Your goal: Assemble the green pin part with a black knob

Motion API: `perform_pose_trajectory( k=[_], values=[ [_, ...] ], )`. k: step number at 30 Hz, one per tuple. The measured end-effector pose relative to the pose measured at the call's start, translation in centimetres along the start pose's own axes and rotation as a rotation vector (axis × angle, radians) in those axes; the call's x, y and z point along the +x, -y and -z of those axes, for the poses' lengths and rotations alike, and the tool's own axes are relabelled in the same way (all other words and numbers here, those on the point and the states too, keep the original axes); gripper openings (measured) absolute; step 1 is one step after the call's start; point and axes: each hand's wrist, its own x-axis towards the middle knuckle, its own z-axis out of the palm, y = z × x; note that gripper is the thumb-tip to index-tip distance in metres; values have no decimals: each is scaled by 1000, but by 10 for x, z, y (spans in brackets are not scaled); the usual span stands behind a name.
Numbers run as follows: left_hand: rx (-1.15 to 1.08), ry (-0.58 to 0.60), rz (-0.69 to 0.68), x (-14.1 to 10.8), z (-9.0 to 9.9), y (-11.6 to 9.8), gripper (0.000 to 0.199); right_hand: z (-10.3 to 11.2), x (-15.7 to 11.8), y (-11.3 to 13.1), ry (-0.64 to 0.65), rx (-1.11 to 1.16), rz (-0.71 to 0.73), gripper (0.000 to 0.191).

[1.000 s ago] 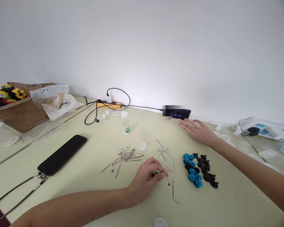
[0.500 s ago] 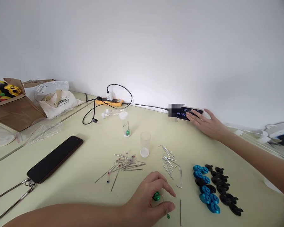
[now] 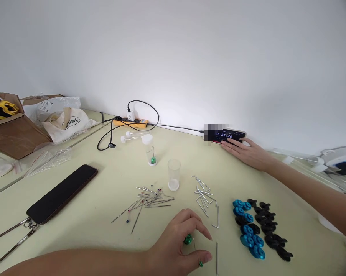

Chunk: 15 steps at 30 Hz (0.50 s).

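My left hand (image 3: 178, 243) is at the front middle of the table, thumb and index finger curved apart. Tucked in it is a green bead-like piece (image 3: 188, 239) on a bent wire (image 3: 195, 247), with a smaller green bead at the wire's other end. A straight metal rod (image 3: 217, 257) lies just right of the thumb. At the wall, my right hand (image 3: 247, 152) has outstretched fingers on the lower right of a phone (image 3: 233, 135) showing a running timer. A capped clear tube (image 3: 150, 151) holds a similar green piece; an open clear tube (image 3: 173, 174) stands nearby.
Thin metal pins with coloured beads (image 3: 147, 199) and bent silver rods (image 3: 202, 193) lie mid-table. Blue wing-shaped pieces (image 3: 247, 230) and black ones (image 3: 267, 220) are at right. A dark phone (image 3: 62, 193), cardboard box (image 3: 17, 136) and orange power strip (image 3: 132, 122) are at left.
My right fingers have shifted lower on the phone, uncovering more of the timer. My left hand keeps its pose around the green piece. The view has turned slightly.
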Motion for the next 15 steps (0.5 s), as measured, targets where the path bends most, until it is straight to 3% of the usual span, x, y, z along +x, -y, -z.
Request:
perform_pose_trajectory(
  k=[8, 15],
  values=[
    [-2, 9, 4, 0, 0, 1, 30, -2, 6, -1, -14, -55, 3, 59],
    [-10, 4, 13, 0, 2, -1, 29, -1, -4, 2, 11, -15, 12, 59]
  ],
)
